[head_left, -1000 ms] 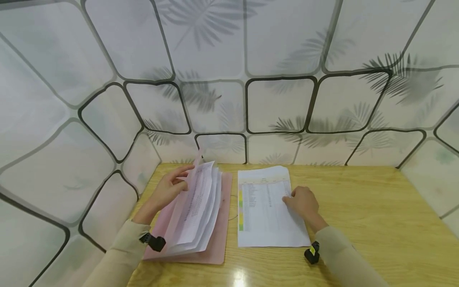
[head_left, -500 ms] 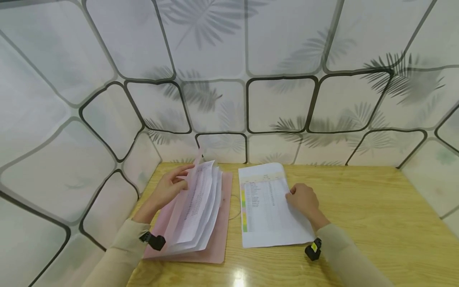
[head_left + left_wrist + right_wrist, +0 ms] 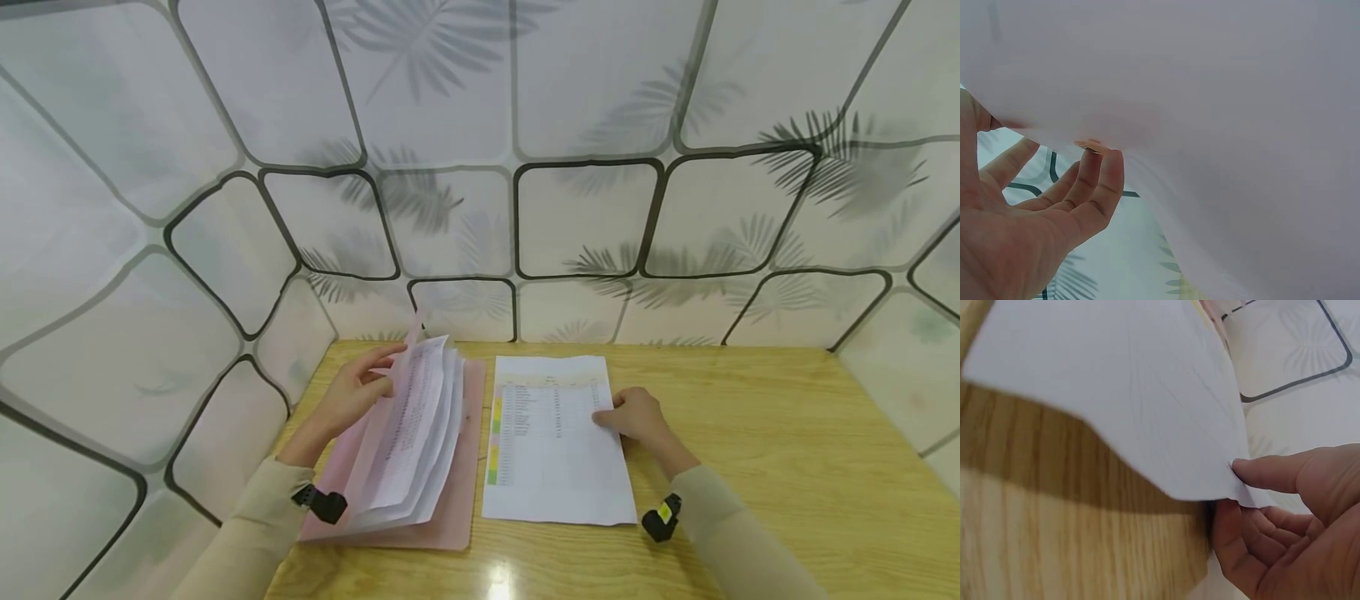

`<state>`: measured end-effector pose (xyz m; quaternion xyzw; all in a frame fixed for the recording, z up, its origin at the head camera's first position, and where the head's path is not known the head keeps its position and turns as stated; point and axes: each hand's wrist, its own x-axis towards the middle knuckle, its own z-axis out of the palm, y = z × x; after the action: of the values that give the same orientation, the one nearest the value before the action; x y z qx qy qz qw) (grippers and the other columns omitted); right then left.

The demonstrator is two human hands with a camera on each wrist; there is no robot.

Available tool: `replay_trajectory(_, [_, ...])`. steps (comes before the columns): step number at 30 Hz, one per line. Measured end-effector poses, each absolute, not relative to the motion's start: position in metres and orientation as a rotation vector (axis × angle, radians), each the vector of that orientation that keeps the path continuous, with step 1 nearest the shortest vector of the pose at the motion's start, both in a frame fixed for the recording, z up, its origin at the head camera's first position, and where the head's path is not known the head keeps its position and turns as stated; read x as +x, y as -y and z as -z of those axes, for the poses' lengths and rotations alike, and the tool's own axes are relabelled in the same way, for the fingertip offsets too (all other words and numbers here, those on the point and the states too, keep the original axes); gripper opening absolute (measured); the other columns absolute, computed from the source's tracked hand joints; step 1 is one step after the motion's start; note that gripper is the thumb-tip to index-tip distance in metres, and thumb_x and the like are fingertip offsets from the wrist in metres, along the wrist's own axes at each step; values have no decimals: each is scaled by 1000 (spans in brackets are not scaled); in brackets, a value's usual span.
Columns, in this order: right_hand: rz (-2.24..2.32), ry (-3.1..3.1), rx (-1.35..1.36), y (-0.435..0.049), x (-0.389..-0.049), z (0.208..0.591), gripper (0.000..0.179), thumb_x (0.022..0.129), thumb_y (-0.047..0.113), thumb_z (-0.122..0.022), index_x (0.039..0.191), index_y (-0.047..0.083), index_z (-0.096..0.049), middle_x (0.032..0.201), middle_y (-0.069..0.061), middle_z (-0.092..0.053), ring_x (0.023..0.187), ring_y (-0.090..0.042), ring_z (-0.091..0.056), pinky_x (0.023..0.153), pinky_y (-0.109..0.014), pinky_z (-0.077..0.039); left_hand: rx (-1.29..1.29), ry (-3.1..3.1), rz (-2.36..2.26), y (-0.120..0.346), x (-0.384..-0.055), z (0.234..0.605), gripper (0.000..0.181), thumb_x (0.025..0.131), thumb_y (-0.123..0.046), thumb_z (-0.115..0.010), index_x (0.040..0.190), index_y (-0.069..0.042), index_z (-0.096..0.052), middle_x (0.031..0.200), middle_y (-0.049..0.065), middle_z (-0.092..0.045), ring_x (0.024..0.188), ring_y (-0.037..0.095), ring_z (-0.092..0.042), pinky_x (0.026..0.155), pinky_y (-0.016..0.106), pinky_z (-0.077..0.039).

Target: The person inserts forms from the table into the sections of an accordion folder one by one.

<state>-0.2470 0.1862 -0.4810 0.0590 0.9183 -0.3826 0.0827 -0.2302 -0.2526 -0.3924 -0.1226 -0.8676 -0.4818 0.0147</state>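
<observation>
A pink file folder [image 3: 467, 467] lies on the left of the wooden table, its front cover [image 3: 375, 450] raised on edge. Inside stand several loose printed sheets [image 3: 416, 433], fanned and tilted. At the cover's upper edge my left hand [image 3: 352, 398] holds it up; in the left wrist view the pale cover [image 3: 1222, 112] fills most of the picture, a small orange piece [image 3: 1089, 147] at the fingertips. To the right of the folder is a printed table sheet [image 3: 562, 458] with a coloured strip down its left side. My right hand [image 3: 637, 417] pinches its right edge between thumb and fingers, lifting that edge off the table.
The wooden table [image 3: 787, 450] extends to the right of the right hand. Patterned walls [image 3: 585, 225] rise behind the table and along both sides. A thin loop of string [image 3: 483, 454] shows between folder and sheet. Black wrist cameras [image 3: 327, 507] sit on both wrists.
The sheet in the right hand shifts slightly right and tilts, then comes back left and towards me, closer to the folder. The left hand and the raised cover stay still.
</observation>
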Motion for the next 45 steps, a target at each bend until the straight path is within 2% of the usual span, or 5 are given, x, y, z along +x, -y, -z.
replay_trajectory(7, [1428,-2465,185,-196,-246,480,35,98,6,-65,123,-17,-59,103,-27,-71,75,-21,-71,64,-36,-60,-387,2695,1503,253,-230,392,60,91,2,-57,150,-7,-57,153,28,-53,119,45,-67,85,33,-54])
replay_trajectory(16, [1471,-2452,82,-204,-246,477,29,99,5,-61,120,-16,-60,93,-14,-73,71,-13,-57,64,-29,-47,-407,2678,1532,254,-231,393,61,89,2,-57,150,-6,-57,152,26,-54,115,44,-68,84,28,-54])
replay_trajectory(24, [1561,-2349,55,-206,-248,475,39,103,6,-59,132,-20,-56,115,-30,-71,83,-15,-70,71,-32,-59,-400,2670,1548,255,-230,392,62,88,3,-57,150,-6,-57,150,28,-55,113,45,-69,83,26,-54])
replay_trajectory(34, [1619,-2300,32,-209,-249,471,47,106,9,-56,142,-20,-49,126,-33,-67,88,-14,-71,75,-34,-61,-410,2668,1546,255,-229,390,61,89,1,-57,149,-6,-57,150,27,-55,114,43,-69,83,28,-55])
replay_trajectory(45, [1655,-2262,-84,-195,-253,474,44,105,9,-59,138,-18,-54,116,-24,-73,85,-15,-73,72,-33,-61,-417,2663,1548,256,-229,390,61,89,1,-58,150,-6,-57,151,26,-55,116,44,-68,82,28,-55])
